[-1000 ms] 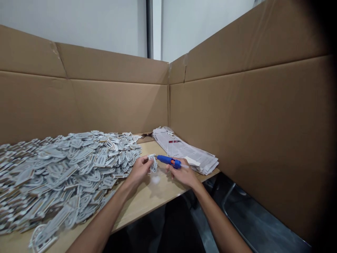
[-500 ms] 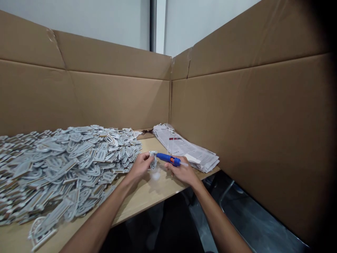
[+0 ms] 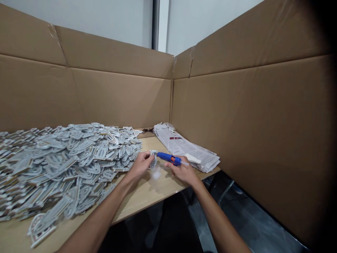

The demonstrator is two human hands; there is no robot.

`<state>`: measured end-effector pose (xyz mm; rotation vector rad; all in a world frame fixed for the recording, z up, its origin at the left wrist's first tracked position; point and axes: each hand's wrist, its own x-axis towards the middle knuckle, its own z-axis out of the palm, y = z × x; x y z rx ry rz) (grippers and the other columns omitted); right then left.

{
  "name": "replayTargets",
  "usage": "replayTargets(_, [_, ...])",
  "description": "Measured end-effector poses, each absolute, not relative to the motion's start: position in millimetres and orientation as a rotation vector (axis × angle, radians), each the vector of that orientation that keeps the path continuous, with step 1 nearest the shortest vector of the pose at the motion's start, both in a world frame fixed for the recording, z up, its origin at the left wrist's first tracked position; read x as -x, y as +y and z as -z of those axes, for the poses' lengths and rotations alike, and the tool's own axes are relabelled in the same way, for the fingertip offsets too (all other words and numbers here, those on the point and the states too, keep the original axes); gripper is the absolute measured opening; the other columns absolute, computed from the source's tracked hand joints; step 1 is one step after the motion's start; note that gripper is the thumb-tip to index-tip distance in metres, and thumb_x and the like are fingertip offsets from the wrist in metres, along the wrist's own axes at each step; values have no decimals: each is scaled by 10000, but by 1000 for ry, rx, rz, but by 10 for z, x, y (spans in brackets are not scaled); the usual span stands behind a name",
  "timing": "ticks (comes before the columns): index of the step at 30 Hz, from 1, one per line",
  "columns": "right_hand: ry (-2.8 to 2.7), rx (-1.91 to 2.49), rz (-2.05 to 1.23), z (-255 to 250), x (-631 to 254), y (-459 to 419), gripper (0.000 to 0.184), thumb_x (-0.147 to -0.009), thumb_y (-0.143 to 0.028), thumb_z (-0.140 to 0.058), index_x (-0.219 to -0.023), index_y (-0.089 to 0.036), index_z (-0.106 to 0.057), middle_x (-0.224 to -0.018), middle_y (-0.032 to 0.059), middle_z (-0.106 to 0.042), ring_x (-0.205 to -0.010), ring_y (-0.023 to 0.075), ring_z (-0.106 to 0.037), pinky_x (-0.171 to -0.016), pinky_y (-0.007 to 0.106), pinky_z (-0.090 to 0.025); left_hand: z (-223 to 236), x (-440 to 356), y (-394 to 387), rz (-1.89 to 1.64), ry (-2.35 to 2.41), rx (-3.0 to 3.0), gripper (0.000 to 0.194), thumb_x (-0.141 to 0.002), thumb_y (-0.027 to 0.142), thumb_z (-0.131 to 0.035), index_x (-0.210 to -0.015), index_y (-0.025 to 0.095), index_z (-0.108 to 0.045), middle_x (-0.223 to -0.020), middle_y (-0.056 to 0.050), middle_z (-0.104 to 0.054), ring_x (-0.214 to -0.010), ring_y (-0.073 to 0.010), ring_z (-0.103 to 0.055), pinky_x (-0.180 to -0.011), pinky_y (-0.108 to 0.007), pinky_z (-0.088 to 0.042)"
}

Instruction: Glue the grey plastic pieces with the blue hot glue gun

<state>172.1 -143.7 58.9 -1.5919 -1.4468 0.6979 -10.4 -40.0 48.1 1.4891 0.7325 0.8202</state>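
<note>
Near the middle of the wooden table (image 3: 139, 202), my left hand (image 3: 141, 164) pinches a small white and grey cut-out piece (image 3: 153, 160) upright between thumb and fingers. My right hand (image 3: 181, 171) is wrapped round a blue hot glue gun (image 3: 168, 158), with a clear glue stick poking out of its back end. The gun's nozzle points left and meets the top edge of the piece, or comes very close to it; I cannot tell which. Below the hands, a blurry whitish blob (image 3: 156, 175) shows over the tabletop.
A large heap of similar grey-white pieces (image 3: 79, 165) covers the table's left side. Printed papers (image 3: 195, 149) lie at the right, with a red and black pen-like object (image 3: 175, 138) on them. Dark cord (image 3: 147, 130) sits at the back. Cardboard walls (image 3: 118, 91) enclose the table.
The view has shifted very slightly. Both hands, the glue gun and the held piece keep nearly the same positions.
</note>
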Motion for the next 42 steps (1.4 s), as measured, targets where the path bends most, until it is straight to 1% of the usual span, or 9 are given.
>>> replayTargets(8, [-1629,1586,-590,-685,-1694,-1469,362,-914,-535,-646,-795,-193,-643,-648,-6,-593,-584,146,-511,-560,249,-392,-431,109,-377,-807,697,-1531,319,-840,433,-569,-699,151,-618,-595,22,-498,-554,-96,-406,-526,-212,-285])
replayTargets(14, [-1819,1585,-427,-746,-1677,-1483,372,-946,-512,-627,-765,-191,-581,-674,-11,-598,-618,144,-502,-603,249,-337,-421,107,-372,-781,686,-1537,355,-854,467,-570,-754,137,-656,-617,22,-509,-552,-92,-414,-519,-207,-302])
replayTargets(22, [-1958,1679,-342,-825,-1595,-1543,284,-981,-433,-614,-817,-205,-575,-809,33,-674,-712,178,-593,-643,256,-344,-424,124,-349,-741,658,-1482,411,-820,544,-626,-673,160,-609,-579,35,-484,-512,-82,-410,-482,-194,-313])
replayTargets(27, [-2030,1771,48,-728,-1528,-1522,92,-987,-259,-556,-927,-192,-576,-892,77,-667,-743,203,-602,-653,283,-348,-479,148,-345,-621,625,-1194,392,-712,511,-775,-709,159,-601,-574,61,-438,-491,-47,-343,-467,-166,-286])
replayTargets(30, [-1836,1712,231,-664,-1525,-1506,145,-1003,-239,-468,-878,-201,-530,-842,77,-618,-725,204,-575,-657,290,-368,-531,170,-371,-522,614,-1025,346,-667,412,-834,-775,140,-651,-593,54,-467,-495,-33,-329,-462,-156,-263])
replayTargets(33, [-1592,1648,74,-648,-1552,-1484,184,-1003,-356,-518,-886,-215,-514,-819,58,-619,-727,203,-582,-678,291,-416,-585,204,-403,-427,542,-1003,322,-684,378,-839,-822,115,-713,-563,56,-445,-478,-27,-299,-447,-168,-231])
replayTargets(36, [-1386,1575,-400,-635,-1579,-1426,342,-991,-539,-536,-948,-205,-594,-867,74,-693,-797,216,-662,-762,313,-503,-633,247,-458,-357,502,-1055,320,-698,392,-841,-832,116,-750,-569,28,-499,-476,-39,-341,-450,-189,-258])
replayTargets(39, [-1176,1388,-912,-596,-1586,-1348,523,-928,-700,-541,-902,-191,-658,-940,109,-734,-864,228,-715,-836,349,-560,-647,277,-533,-158,467,-1111,334,-723,414,-825,-871,118,-780,-545,23,-495,-460,-43,-327,-435,-197,-225])
replayTargets(42, [-1039,1135,-1112,-583,-1581,-1319,545,-877,-731,-601,-890,-188,-646,-994,121,-737,-889,228,-730,-798,338,-584,-617,269,-582,5,404,-1158,366,-744,428,-799,-926,111,-790,-555,6,-520,-448,-53,-326,-414,-208,-199])
